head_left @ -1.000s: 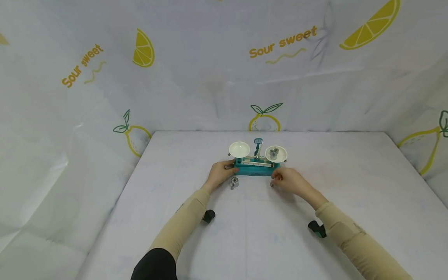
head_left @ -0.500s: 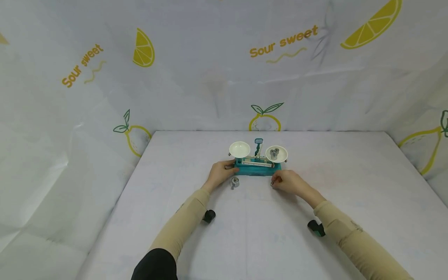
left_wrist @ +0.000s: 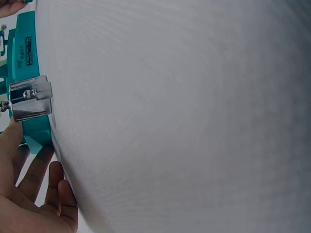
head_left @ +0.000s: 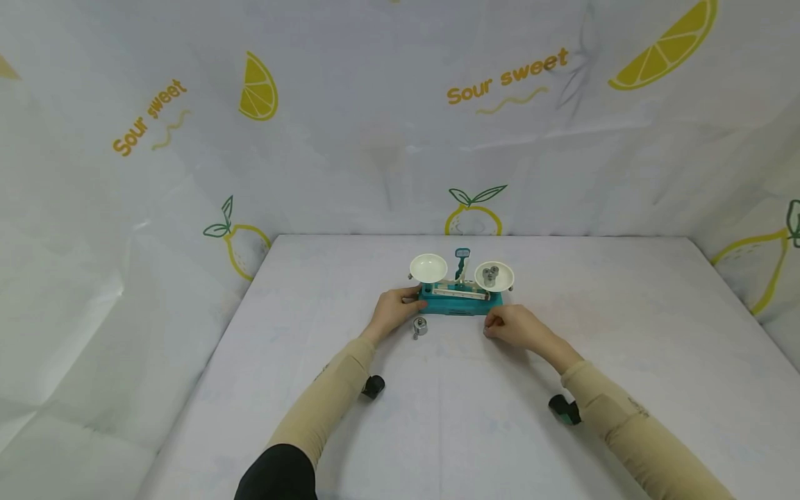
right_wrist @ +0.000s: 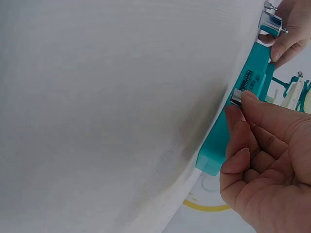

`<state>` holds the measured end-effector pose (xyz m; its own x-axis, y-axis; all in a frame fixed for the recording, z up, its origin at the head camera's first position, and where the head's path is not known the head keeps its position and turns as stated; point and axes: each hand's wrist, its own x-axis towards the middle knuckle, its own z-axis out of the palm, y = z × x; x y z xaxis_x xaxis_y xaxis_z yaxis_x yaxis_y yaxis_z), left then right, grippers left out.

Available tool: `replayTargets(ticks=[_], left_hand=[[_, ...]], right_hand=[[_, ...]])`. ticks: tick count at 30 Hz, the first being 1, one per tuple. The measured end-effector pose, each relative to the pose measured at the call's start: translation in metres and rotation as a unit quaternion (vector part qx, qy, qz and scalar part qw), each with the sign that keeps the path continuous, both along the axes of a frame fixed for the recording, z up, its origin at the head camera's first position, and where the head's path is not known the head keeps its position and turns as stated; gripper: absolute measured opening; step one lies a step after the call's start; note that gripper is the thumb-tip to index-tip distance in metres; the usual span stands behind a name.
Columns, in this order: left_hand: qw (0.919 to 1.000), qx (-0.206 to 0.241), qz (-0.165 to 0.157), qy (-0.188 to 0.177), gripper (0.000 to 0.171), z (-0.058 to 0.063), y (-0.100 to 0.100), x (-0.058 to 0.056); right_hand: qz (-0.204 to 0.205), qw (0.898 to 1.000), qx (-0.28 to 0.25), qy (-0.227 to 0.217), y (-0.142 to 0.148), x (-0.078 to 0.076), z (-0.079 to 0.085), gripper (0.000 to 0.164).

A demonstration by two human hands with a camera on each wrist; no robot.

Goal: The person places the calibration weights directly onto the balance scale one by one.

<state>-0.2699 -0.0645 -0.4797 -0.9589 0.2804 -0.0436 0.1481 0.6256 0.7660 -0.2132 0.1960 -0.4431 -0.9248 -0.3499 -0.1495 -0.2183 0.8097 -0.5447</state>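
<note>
A teal balance scale [head_left: 459,305] stands near the back of the table. Its left white pan [head_left: 428,268] holds nothing visible, while several metal weights [head_left: 490,276] stand in the lower right pan [head_left: 507,276]. My left hand [head_left: 390,310] grips the left end of the base, thumb in front. Between thumb and forefinger, my right hand [head_left: 515,325] pinches a small metal weight [right_wrist: 236,97] in front of the base's right end. A large shiny weight [left_wrist: 30,107] sits on the table by the base's left front, with a smaller weight [left_wrist: 43,91] beside it.
The white-covered table [head_left: 437,417] meets a white lemon-printed sheet [head_left: 350,153] at its back edge. Black wrist cameras [head_left: 373,386] hang beneath both sleeved forearms.
My right hand has drawn slightly down, away from the base, with the small weight between its fingertips. The left hand and the scale have stayed in place.
</note>
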Motion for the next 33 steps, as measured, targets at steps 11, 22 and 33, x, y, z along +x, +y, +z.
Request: replayTargets(ticks=[11, 22, 33], left_hand=[[1.0000, -0.005, 0.003, -0.001, 0.049, 0.001, 0.001, -0.001], [1.0000, -0.003, 0.005, -0.003, 0.049, 0.001, 0.001, 0.000], [1.0000, -0.004, 0.000, 0.008, 0.048, 0.001, 0.000, -0.001]], right_hand=[[0.013, 0.999, -0.012, 0.050, 0.005, 0.007, 0.025, 0.012], [-0.013, 0.996, -0.029, 0.082, 0.012, 0.008, 0.053, 0.015], [-0.058, 0.993, -0.023, 0.099, 0.017, -0.006, 0.063, 0.019]])
